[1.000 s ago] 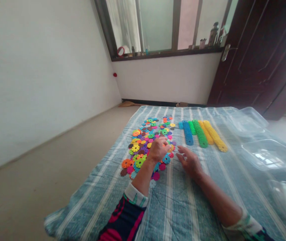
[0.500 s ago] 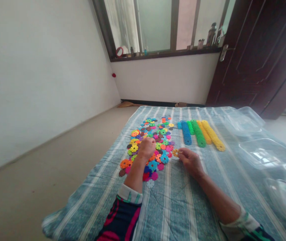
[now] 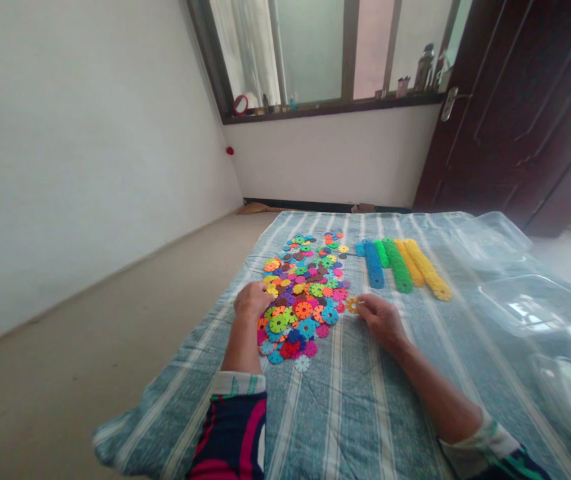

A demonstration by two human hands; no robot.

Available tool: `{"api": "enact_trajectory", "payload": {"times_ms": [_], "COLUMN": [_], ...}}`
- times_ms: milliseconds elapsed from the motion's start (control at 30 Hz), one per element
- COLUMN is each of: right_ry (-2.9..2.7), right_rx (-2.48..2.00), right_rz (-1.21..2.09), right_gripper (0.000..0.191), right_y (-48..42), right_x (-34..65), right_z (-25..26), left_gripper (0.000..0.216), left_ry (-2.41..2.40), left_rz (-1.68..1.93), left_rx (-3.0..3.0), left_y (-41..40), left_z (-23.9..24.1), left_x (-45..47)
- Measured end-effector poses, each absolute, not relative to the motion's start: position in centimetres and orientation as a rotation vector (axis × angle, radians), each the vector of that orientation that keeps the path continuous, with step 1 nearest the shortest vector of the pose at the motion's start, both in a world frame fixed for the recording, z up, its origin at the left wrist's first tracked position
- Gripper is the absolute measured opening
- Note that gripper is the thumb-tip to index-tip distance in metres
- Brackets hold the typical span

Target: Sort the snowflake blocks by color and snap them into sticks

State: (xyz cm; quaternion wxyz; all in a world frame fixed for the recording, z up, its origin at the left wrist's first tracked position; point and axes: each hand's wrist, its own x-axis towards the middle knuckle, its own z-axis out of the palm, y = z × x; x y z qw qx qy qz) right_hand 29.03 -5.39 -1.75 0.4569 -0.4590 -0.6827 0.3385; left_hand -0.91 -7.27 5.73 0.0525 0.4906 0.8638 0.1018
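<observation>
My right hand (image 3: pixel 380 323) pinches a yellow notched plastic disc (image 3: pixel 352 305) by its edge, just right of the pile. At the pile's left edge, my left hand (image 3: pixel 253 300) has its fingers closed at the rim of another yellow disc (image 3: pixel 272 291). Notched discs of many colours (image 3: pixel 304 309) lie loosely heaped between the two hands. Beyond my right hand, discs are lined up in overlapping rows: a blue row (image 3: pixel 374 267), a green row (image 3: pixel 397 267) and a yellow row (image 3: pixel 428 270), with shorter rows beside them.
A striped blue-grey cloth (image 3: pixel 315 427) covers the surface. Clear plastic containers (image 3: pixel 530 307) stand along the right side. Behind are a windowsill (image 3: pixel 325 110) with small items and a dark door (image 3: pixel 505 113). Bare floor (image 3: pixel 90 340) lies to the left.
My left hand has moved left from over the middle of the pile to its left edge, uncovering discs there. The right hand stays in place with its yellow disc.
</observation>
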Motion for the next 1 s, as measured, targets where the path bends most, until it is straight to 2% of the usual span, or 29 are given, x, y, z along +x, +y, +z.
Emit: {"api": "enact_trajectory", "payload": {"times_ms": [100, 267, 433, 500, 733, 867, 1000], "right_ry": [-1.689, -1.692, -1.702, -1.689, -1.524, -1.504, -1.599], "right_rx": [-1.123, -1.116, -1.107, -1.115, -1.333, -1.684, -1.952], "right_rz": [0.835, 0.851, 0.810, 0.778, 0.326, -0.003, -0.122], "right_gripper": [0.027, 0.025, 0.021, 0.022, 0.028, 0.033, 0.035], "right_y": [-5.3, -5.0, -5.1, -4.7, -1.3, -0.5, -0.4], "right_x": [29.1, 29.2, 28.8, 29.0, 36.3, 41.3, 42.8], "right_z": [-1.9, -2.1, -1.6, -1.2, 1.0, 1.4, 1.1], "left_gripper": [0.025, 0.017, 0.006, 0.014, 0.012, 0.017, 0.022], "left_ry": [2.613, 2.662, 2.580, 2.546, 2.452, 2.307, 2.153], "left_rz": [0.288, 0.303, 0.483, 0.638, 1.169, 1.230, 1.194], "left_rx": [1.511, 1.492, 1.554, 1.597, 1.512, 1.661, 1.837], "left_y": [-7.2, -6.8, -6.3, -6.0, -4.8, -4.6, -4.8], "left_z": [5.5, 5.3, 5.8, 6.0, 6.2, 6.1, 5.9], "left_x": [-0.8, -0.9, -0.9, -1.0, 0.2, 3.0, 5.6]}}
